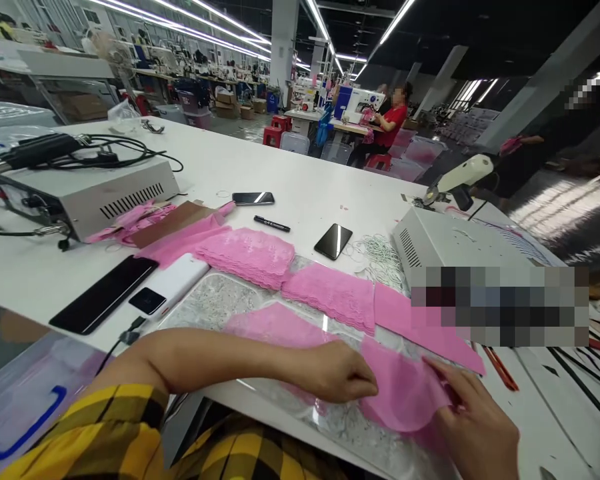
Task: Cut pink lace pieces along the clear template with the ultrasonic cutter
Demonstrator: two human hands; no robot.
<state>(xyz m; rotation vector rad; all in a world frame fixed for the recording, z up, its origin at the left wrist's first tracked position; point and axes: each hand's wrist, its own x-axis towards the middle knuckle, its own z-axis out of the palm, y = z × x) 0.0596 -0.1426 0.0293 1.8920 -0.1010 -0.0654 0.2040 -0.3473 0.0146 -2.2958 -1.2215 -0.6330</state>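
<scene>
A sheer pink fabric piece point(405, 387) is stretched between my two hands above a glossy grey stone-patterned board point(200, 310). My left hand point(343, 373) is closed in a fist, its fingertips at the piece's left edge. The right edge is pinched between the thumb and fingers of my right hand point(473, 413). Under my left forearm lies another pink piece point(275, 323), partly hidden. Along the board's far side are a stack of pink lace pieces point(247, 257), a second lace stack point(333, 297) and plain pink pieces point(420, 323).
Grey metal boxes stand left point(123, 193) and right point(460, 247), the left one with a cabled black tool point(45, 150). Phones point(334, 241), a marker point(272, 223), a white power bank point(173, 287) and a tangle of pale cords point(380, 257) lie around. A person point(393, 120) sews beyond.
</scene>
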